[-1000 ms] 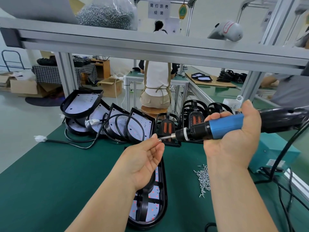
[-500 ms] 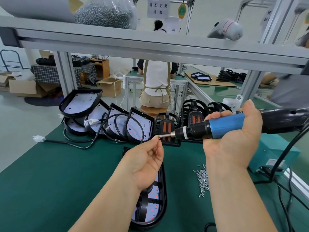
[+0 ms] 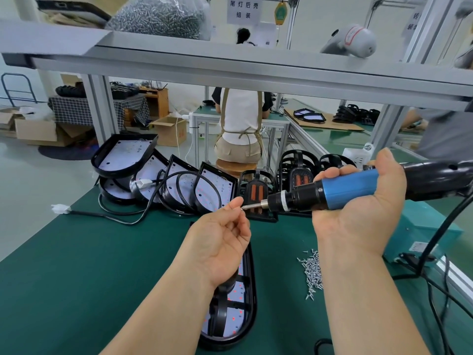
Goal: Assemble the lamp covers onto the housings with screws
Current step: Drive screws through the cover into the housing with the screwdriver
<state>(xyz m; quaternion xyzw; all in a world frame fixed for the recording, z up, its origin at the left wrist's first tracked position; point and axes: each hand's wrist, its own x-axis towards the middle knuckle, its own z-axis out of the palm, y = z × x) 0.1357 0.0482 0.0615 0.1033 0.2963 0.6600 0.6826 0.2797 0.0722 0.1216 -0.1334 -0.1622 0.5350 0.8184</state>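
Note:
My right hand (image 3: 358, 216) grips a blue and black electric screwdriver (image 3: 345, 188), held level with its bit pointing left. My left hand (image 3: 220, 239) is raised palm up, its fingertips pinching a small screw (image 3: 243, 207) at the bit's tip. Below my left wrist a black lamp housing (image 3: 238, 303) lies on the green mat with a black cover frame on it, partly hidden by my arm. A loose pile of screws (image 3: 312, 271) lies on the mat between the housing and my right forearm.
Several housings with white boards and black cables (image 3: 166, 183) lean in a row at the table's far side, beside black covers (image 3: 258, 193). A teal power box (image 3: 422, 237) with cords sits at right. An aluminium shelf (image 3: 230, 65) crosses overhead. A person (image 3: 240, 124) sits beyond.
My left fingers have closed a little at the bit's tip. The screwdriver has stayed nearly still in my right hand.

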